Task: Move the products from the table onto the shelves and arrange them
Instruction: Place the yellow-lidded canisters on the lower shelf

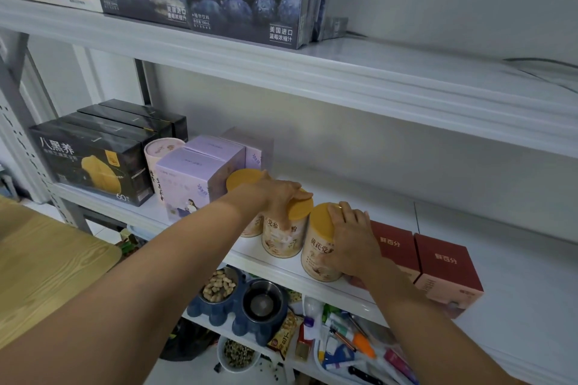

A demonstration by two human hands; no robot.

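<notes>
On the middle shelf (pixel 369 194), the left hand (pixel 278 194) clasped the middle can (pixel 281 237) by its lid (pixel 301 209), and the right hand (pixel 350 237) wrapped the right can (pixel 316 250). Arranging seemed underway; next, both cans likely needed nudging into line.

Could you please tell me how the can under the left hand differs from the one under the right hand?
The left-hand can stands further back, beside a third can; the right-hand can stands nearest the shelf edge, beside a dark red box. The left hand grips the left-hand can's lid from above; the right hand wraps the right-hand can's side. Both stand upright, cream with yellow lids.
</notes>
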